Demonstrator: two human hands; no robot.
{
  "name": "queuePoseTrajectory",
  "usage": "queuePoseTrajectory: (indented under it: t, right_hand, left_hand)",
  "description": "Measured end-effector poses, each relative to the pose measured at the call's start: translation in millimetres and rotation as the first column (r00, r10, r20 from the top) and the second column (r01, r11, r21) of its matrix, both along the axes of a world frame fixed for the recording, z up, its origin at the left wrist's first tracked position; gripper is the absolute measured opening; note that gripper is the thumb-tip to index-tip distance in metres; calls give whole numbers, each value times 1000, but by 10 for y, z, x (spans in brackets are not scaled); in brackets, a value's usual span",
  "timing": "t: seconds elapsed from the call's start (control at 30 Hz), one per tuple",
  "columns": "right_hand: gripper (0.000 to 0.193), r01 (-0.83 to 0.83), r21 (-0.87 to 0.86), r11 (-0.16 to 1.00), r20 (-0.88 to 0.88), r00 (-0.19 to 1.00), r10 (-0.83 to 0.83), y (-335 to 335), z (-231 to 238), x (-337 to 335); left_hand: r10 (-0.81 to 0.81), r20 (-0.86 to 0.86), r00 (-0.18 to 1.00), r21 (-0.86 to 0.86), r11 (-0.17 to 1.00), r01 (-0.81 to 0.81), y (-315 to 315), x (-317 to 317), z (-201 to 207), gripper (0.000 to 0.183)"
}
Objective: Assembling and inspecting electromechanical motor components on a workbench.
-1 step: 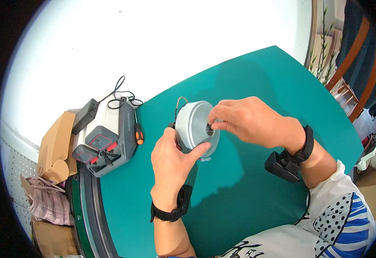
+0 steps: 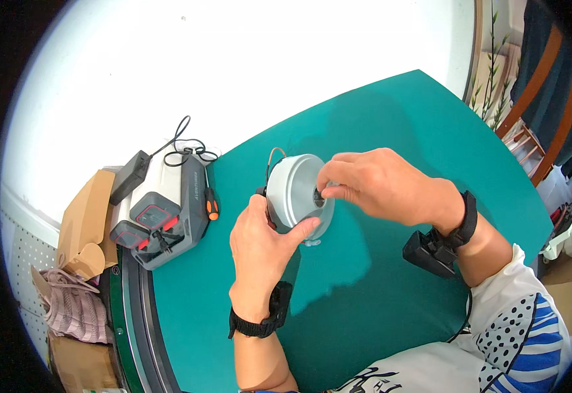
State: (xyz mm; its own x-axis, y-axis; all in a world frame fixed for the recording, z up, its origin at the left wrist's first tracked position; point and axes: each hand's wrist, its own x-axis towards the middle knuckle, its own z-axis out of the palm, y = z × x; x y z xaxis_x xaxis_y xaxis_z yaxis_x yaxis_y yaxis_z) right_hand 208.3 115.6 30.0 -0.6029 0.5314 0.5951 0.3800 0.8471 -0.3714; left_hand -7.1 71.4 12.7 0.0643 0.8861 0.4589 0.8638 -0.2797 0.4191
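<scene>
Above the green table mat [image 2: 390, 262] I hold a round, pale grey housing [image 2: 282, 190], tilted so its hollow, shiny side faces right. My left hand [image 2: 256, 239] is closed around its near left side, the thumb lying on the lower rim. Thin wires [image 2: 271, 157] loop up behind the housing. My right hand [image 2: 384, 183] reaches in from the right, with thumb and forefinger pinched at a small dark part [image 2: 318, 195] in the middle of the hollow side. The fingers partly cover that part, so its kind is unclear.
On the left stand a grey-and-white device [image 2: 197, 203] with dark, red-trimmed blocks, a black adapter [image 2: 130, 177] with its cable, and an orange-handled screwdriver [image 2: 213, 208]. Beyond them are an open cardboard box [image 2: 79, 219] and a pink knitted item [image 2: 76, 308]. A white wall [image 2: 266, 59] borders the mat's far side.
</scene>
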Motion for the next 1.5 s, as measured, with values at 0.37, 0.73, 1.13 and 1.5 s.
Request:
queuePoseTrajectory:
  t: [0.37, 0.73, 1.13, 1.5]
  right_hand:
    - [17, 82, -14, 997, -54, 995, -82, -8, 15, -3]
    - [13, 147, -71, 987, -118, 981, -154, 42, 257, 242]
    - [25, 250, -157, 955, 641, 761, -94, -55, -16, 187]
    - [61, 317, -235, 919, 420, 885, -198, -61, 275, 242]
  left_hand:
    - [18, -24, 1000, -44, 999, -19, -2, -5, 14, 52]
    - [19, -11, 1000, -34, 999, -19, -9, -50, 30, 54]
    - [-8, 25, 1000, -49, 999, 9, -25, -66, 32, 53]
    - [-157, -30, 987, -86, 984, 154, -137, 45, 98, 53]
